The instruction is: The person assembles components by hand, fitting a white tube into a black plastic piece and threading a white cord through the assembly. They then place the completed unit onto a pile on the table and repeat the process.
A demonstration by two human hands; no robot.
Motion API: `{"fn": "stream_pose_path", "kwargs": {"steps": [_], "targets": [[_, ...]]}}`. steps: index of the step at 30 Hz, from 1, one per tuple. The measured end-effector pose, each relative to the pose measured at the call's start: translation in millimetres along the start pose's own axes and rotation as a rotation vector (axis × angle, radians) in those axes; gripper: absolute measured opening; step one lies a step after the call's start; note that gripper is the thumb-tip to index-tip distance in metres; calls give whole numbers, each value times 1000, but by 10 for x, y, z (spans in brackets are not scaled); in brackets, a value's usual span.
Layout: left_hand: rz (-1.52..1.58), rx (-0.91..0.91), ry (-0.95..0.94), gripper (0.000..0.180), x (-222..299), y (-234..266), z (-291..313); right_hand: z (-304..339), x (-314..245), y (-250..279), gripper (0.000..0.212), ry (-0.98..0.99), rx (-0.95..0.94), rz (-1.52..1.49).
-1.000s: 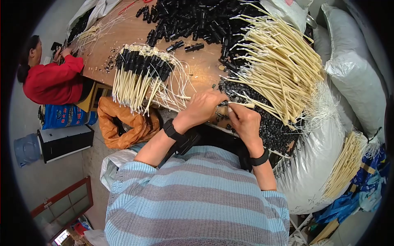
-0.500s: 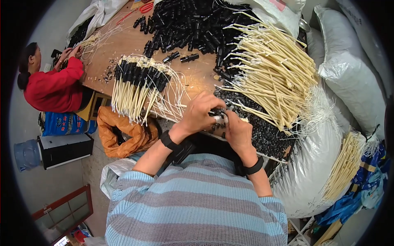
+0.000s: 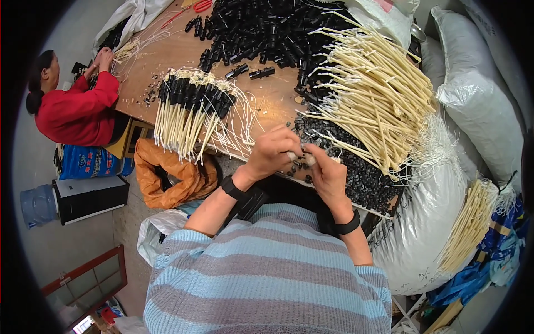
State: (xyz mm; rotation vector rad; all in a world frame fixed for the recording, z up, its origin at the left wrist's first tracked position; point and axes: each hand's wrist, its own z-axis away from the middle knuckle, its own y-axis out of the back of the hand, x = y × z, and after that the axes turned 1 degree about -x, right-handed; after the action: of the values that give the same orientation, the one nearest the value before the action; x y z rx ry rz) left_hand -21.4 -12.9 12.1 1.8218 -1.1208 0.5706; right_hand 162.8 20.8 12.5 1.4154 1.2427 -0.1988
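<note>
Over the table's near edge, my left hand (image 3: pixel 271 151) and my right hand (image 3: pixel 329 175) come close together, thumbs and fingers pinched. What they hold between their tips is too small and covered to make out; pale bits show at the fingertips. A thin pale cord curves beside my right fingers. Just beyond and under the hands spreads a heap of small black pieces (image 3: pixel 370 186). Left of my left hand lies a bundle of cream cord lengths with black sleeves (image 3: pixel 192 103). To the right is a big pile of cream cord lengths with white tips (image 3: pixel 378 94).
Black plastic tubular parts (image 3: pixel 261 33) heap up at the back of the wooden table (image 3: pixel 158 58). A person in red (image 3: pixel 78 114) works at its left end. An orange sack (image 3: pixel 147 192) stands on the floor at left; stuffed white sacks (image 3: pixel 423 239) crowd the right side.
The black part seen between my hands half a second ago no longer shows. My fingertips have shifted slightly and drawn nearer each other. The other person's hands have moved up.
</note>
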Motion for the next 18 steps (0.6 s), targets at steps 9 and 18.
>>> {"fn": "stream_pose_path", "kwargs": {"steps": [9,18], "targets": [[-159,140,477,24,-481,-12,-78,104,189,-36,9,-314,-27,-157],[-339,-25,331,30,-721,-68,-103,85,263,31,12,-380,13,-117]]}}
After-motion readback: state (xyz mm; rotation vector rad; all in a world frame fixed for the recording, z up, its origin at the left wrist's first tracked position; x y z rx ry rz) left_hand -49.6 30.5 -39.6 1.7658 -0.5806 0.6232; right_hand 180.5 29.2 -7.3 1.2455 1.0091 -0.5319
